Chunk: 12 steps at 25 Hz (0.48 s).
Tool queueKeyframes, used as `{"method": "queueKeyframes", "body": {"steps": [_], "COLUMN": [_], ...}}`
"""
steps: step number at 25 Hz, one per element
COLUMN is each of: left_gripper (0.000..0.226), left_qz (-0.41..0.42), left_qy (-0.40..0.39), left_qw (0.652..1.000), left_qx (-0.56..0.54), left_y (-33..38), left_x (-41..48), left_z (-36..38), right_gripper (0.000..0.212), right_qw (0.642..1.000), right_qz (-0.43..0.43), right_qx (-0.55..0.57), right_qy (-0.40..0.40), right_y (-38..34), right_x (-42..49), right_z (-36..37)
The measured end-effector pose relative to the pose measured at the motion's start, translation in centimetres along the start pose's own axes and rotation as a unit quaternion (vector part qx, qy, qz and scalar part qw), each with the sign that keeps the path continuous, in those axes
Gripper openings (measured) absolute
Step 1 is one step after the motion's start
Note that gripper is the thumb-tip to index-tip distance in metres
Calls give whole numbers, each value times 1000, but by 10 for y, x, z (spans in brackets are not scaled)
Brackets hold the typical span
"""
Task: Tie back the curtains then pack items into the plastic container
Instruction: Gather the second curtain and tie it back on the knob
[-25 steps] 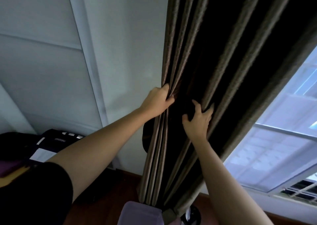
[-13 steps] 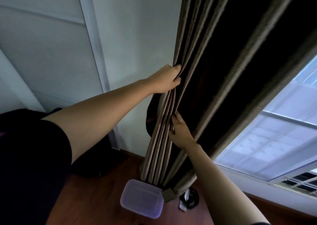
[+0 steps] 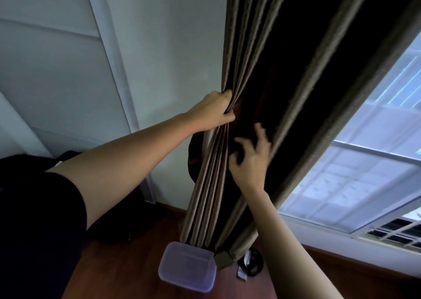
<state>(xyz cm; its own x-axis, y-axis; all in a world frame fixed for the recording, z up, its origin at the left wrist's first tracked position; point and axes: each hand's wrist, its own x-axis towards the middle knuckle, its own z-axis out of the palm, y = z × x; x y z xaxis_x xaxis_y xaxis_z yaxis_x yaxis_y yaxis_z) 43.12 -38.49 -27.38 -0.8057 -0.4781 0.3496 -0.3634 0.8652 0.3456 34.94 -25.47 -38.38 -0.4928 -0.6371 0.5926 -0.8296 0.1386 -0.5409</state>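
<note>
Left hand [image 3: 211, 112] clamps gathered pleats of the curtain [image 3: 296, 47], mid-frame — right hand [image 3: 249, 161], half-curled, touches darker folds; grip unclear.

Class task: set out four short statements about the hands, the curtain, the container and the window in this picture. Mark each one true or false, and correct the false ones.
1. The left hand grips the pleats of the curtain. True.
2. The right hand holds the container. False: it is up at the curtain's folds, lower than the left hand, and the container is untouched.
3. The container lies on the floor at the foot of the curtain. True.
4. The window is left of the curtain. False: it is on the right, and a wall is on the left.
</note>
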Motion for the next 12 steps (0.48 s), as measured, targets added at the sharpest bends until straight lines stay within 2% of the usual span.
{"method": "queueKeyframes", "body": {"steps": [1, 2, 3, 5, 7, 10, 12], "left_gripper": [17, 18, 20, 21, 21, 19, 19], "left_qz": [4, 7, 10, 8, 0, -8, -16], "left_qy": [2, 2, 1, -7, -12, -14, -22], "left_qw": [1000, 1000, 1000, 1000, 1000, 1000, 999], "left_qx": [-4, -8, -9, -5, -6, -16, -19], "left_y": [-1, -1, 0, 1, 2, 5, 9], "left_x": [-2, -4, -6, -8, -9, -8, -6], "left_z": [0, -1, -3, -3, -3, -2, -1], "right_gripper": [41, 47, 57, 76, 78, 60, 57], "right_qw": [990, 972, 961, 952, 955, 981, 980], "right_qz": [18, 42, 68, 150, 216, 158, 119], "right_qx": [36, 80, 123, 185, 170, 109, 101], "right_qy": [132, 216, 239, 192, 115, -36, -121], "right_y": [-3, -5, -7, -2, 12, 30, 36], "right_x": [8, 20, 34, 66, 85, 66, 38], "right_z": [-11, -20, -30, -43, -46, -24, -4]}}
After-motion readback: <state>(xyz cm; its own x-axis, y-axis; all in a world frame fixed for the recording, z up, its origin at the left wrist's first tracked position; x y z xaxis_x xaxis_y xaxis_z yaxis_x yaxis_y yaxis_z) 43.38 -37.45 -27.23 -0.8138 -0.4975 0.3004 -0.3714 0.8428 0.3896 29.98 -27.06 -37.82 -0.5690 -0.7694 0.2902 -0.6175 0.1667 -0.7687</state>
